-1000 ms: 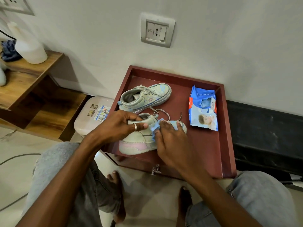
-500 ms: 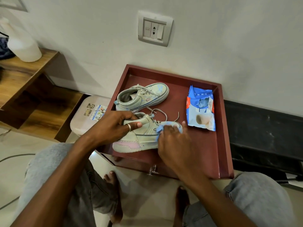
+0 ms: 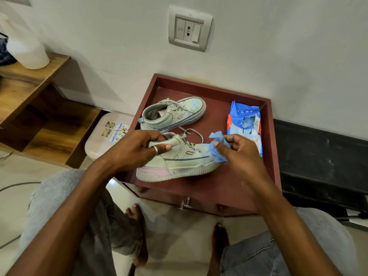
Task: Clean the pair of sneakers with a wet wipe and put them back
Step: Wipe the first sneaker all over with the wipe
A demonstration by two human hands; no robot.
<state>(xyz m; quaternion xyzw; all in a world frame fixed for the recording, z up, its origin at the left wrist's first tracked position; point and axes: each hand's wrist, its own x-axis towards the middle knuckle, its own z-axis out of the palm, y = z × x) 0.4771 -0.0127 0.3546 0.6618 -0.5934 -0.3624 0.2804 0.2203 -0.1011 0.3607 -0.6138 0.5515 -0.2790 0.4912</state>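
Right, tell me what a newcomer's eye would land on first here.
First, the two hands at the centre: the left hand grips the near sneaker by its collar, while the right hand pinches a crumpled blue wipe at the toe. Behind it the second sneaker lies on the same dark red tray, with an opened wipe pack to the right.

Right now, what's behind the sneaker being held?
The second sneaker, on the same red tray. The left hand and held sneaker hide part of its near side.
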